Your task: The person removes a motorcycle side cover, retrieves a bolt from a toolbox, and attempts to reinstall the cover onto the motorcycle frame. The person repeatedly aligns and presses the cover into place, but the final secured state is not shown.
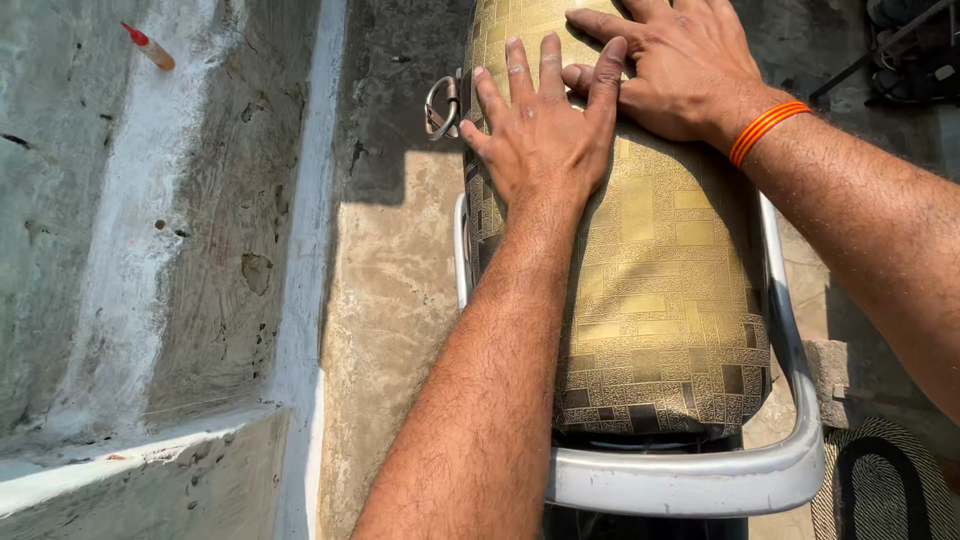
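Gold patterned seat cover (650, 290): left hand (540, 130) and right hand (670, 65) pressed flat, fingers spread, holding nothing. Silver grab rail (700, 480) surrounds; metal ring (441, 106) beside; small bottle (150, 48) on ledge.

An outdoor yard or lane beside a house, in hard sunlight. A rough, weathered cement wall (130, 250) with a whitewashed ledge runs beside a stained concrete floor (390, 300). A parked two-wheeler stands here: its gold patterned seat cover (650, 300) and silver rear grab rail (700, 480) show. A woven doormat (880, 480) lies at the lower right.
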